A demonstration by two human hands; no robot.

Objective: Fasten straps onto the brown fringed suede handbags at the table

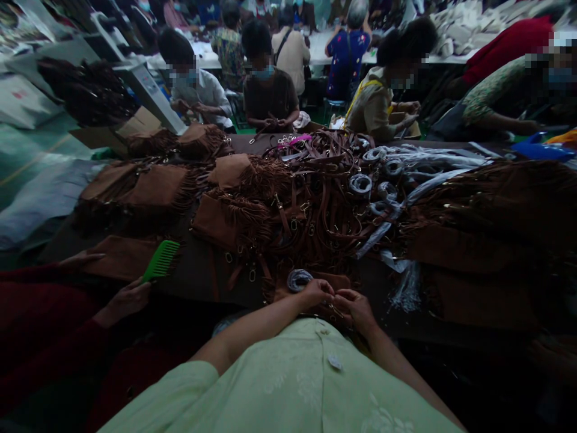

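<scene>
Close in front of my body, my left hand [319, 292] and my right hand [357, 308] meet, their fingertips pinched together. What lies between the fingers is too small and dark to make out. Just below the fingertips shows a gold-coloured metal fitting [334, 311], apparently by my right hand. Under and behind my hands lies a brown suede-like bag piece [333, 281]. A coiled strap in clear plastic wrap [299, 279] rests on it, beside my left wrist.
Brown fringed bags [216, 222] and a heap of brown straps with metal rings [333, 210] cover the table. Plastic-wrapped straps [419, 192] lie at the right. On the left, a co-worker's hand [128, 300] holds a green comb [161, 260] over a fringed bag. Several people sit opposite.
</scene>
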